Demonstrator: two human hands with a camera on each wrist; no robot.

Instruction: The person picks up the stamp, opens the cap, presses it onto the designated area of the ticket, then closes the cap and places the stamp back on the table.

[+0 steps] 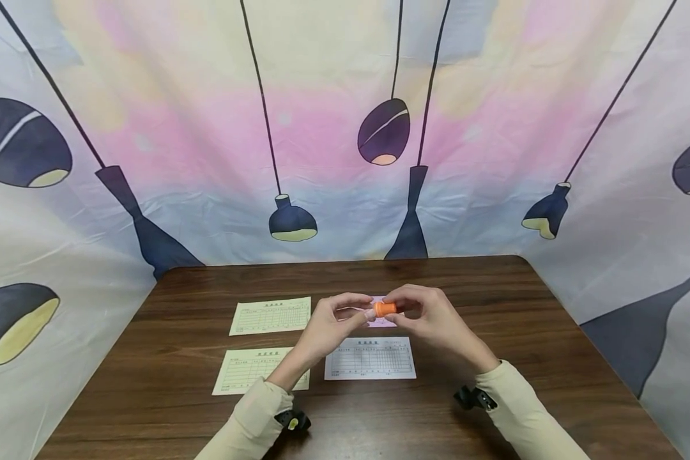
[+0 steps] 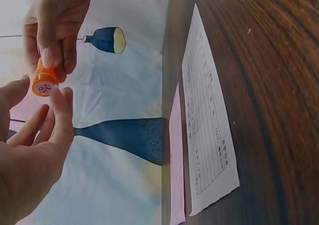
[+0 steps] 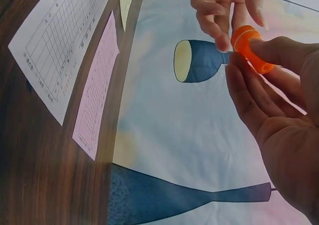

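Observation:
An orange stamp point(image 1: 385, 309) is held up above the table, its round face with a printed character turned toward the left wrist view. My right hand point(image 1: 434, 316) pinches the stamp's body between thumb and fingers, as the right wrist view shows. Close to the face end is my left hand point(image 1: 330, 326), its fingers spread and loosely bent. One left fingertip touches, or nearly touches, the rim of the stamp point(image 2: 45, 83), and the left thumb stands apart from it. Below the hands lie a white form point(image 1: 370, 359) and a pink form point(image 3: 97, 88), the latter partly hidden in the head view.
Two pale yellow-green printed forms lie at the left, a far one point(image 1: 270, 316) and a near one point(image 1: 244, 370) partly covered by my left forearm. The brown wooden table point(image 1: 494, 287) ends at a cloth backdrop point(image 1: 333, 128) printed with lamps.

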